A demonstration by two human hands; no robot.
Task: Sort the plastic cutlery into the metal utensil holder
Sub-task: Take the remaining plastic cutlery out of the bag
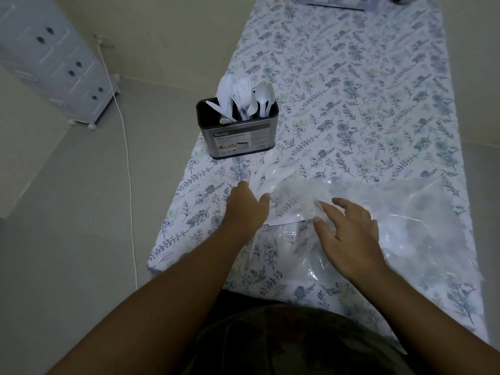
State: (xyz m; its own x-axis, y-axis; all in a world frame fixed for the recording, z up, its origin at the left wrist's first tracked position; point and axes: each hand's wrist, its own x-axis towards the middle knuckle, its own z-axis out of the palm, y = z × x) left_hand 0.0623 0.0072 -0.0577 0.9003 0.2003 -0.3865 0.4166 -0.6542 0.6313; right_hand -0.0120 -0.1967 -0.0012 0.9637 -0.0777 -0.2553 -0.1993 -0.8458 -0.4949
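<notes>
Cutlery sorting at the metal utensil holder (238,136) on the floral counter (365,109).
Nearer the person than the holder, the left hand (247,205) pinches a bunch of loose white plastic cutlery (261,171) lying just in front of it. Right of that bunch, the right hand (349,236) rests with relaxed, spread fingers on a clear plastic bag (405,226). The holder itself stands upright, holding white forks, spoons and knives (243,100).

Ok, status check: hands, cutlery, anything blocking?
Left hand gripping loose cutlery. Right hand open on plastic bag. Utensil holder part filled, path clear.
</notes>
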